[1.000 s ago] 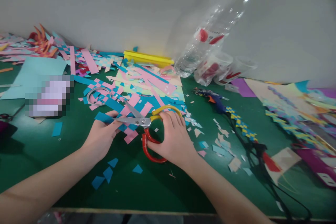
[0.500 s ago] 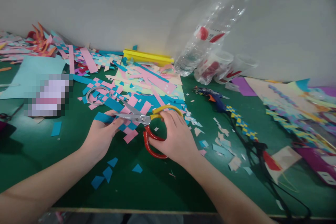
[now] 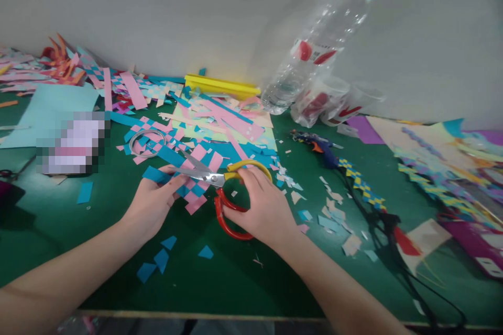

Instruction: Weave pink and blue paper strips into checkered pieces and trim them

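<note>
My left hand (image 3: 155, 201) is closed on a strip of woven blue and pink paper (image 3: 195, 187), whose checkered end sticks out to the right of the fingers. In my right hand (image 3: 265, 204) are scissors (image 3: 215, 180) with one yellow and one red handle loop. The fingers and thumb sit in the loops, and the blades are spread. They point left, at the paper beside my left fingertips; whether an edge touches it I cannot tell. Blue paper scraps (image 3: 161, 260) lie on the green table (image 3: 251, 288) below my hands.
A roll of tape (image 3: 147, 143) rests among cut paper behind my left hand. Further left is a blurred-out phone-like object (image 3: 74, 144). A plastic bottle (image 3: 314, 47) leans on the wall near plastic cups (image 3: 318, 99). A glue gun (image 3: 324, 152) with a black cord lies right.
The scissors' handles have spread slightly, with the red loop a little lower. My left hand and the woven paper have barely moved.
</note>
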Demonstrator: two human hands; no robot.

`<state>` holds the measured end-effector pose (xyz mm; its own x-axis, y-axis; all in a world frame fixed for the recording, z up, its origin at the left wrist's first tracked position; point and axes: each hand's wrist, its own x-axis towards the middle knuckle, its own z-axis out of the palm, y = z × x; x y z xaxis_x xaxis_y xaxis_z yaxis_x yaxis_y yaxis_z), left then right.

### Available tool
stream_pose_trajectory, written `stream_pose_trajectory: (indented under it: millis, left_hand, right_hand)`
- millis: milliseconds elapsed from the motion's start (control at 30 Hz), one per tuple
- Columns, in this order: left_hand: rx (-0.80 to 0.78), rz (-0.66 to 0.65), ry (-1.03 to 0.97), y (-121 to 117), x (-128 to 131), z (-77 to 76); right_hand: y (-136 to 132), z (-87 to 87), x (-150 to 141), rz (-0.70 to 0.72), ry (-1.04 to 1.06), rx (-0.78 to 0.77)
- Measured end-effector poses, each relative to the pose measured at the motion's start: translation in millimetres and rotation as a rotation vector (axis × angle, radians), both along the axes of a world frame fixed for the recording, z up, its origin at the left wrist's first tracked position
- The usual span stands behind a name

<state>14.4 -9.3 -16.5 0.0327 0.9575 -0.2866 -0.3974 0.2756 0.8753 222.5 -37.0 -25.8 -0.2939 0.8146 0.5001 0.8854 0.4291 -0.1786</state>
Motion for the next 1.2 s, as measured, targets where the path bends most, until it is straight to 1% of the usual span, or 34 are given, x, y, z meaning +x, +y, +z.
stream_pose_trajectory:
  millis: [167,367,433,567,700,900,1000,1100,1200]
  left_hand:
    - [0.004,-0.018,-0.025,1.4,-1.4,-3.9]
    - [0.001,-0.023,-0.013,1.8,-2.7,-4.5]
    - [0.002,-0.022,0.001,1.7,-2.5,-3.9]
    - [0.022,0.014,0.081,1.1,-0.7,-2.8]
    - [-0.018,0.045,0.184,0.5,-0.1,-2.0]
    - [0.032,-0.017,0.158,1.2,-1.5,0.0]
    - [0.033,0.018,0.163,1.8,-1.8,0.3]
    - [0.042,0.069,0.13,3.1,-2.3,-2.3]
    - [0.055,0.066,0.067,4.4,-3.3,-6.8]
  right_hand:
    - [-0.3,-1.2,0.6,0.003,-0.007,0.024]
    - [-1.0,-0.5,1.7,0.012,-0.003,0.016]
    - [-1.1,0.6,1.4,-0.001,0.003,-0.009]
    - [-1.2,3.1,-0.7,-0.028,-0.012,-0.077]
    - [-2.3,4.2,-2.7,-0.055,-0.044,-0.102]
    - [-1.5,5.3,0.3,-0.061,-0.006,-0.044]
    - [0.1,6.0,2.6,-0.049,0.012,-0.017]
    - [0.9,6.0,3.7,-0.026,0.017,-0.027]
    - [1.1,5.0,4.4,-0.006,0.008,-0.036]
